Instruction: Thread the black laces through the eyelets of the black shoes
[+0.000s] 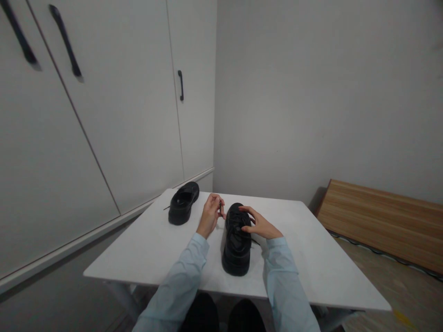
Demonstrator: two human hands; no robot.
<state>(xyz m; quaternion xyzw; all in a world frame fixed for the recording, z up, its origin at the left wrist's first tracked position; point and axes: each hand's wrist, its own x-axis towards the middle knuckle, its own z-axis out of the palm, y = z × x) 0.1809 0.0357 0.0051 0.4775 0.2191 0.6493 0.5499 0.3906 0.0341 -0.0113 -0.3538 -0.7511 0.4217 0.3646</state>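
Note:
A black lace-up shoe point(236, 251) stands upright on the white table in front of me, heel towards me. My left hand point(212, 213) is raised just left of its toe, fingers pinched on a thin dark piece that looks like the end of a shoelace point(220, 206). Over the right side of the shoe's lacing curves my right hand point(258, 222), thumb and fingers apart and touching the shoe. A loose lace end pokes out to the right beneath this hand. The second black shoe point(180, 216) sits further off to the left, a lace end trailing beside it.
The white table point(145, 258) reaches close to my legs at its front edge. White cabinets point(138, 92) with black handles line the left, and a grey wall point(311, 101) rises behind. At right, a wood-grained board point(380, 221) leans near the floor, with a cable along its lower edge.

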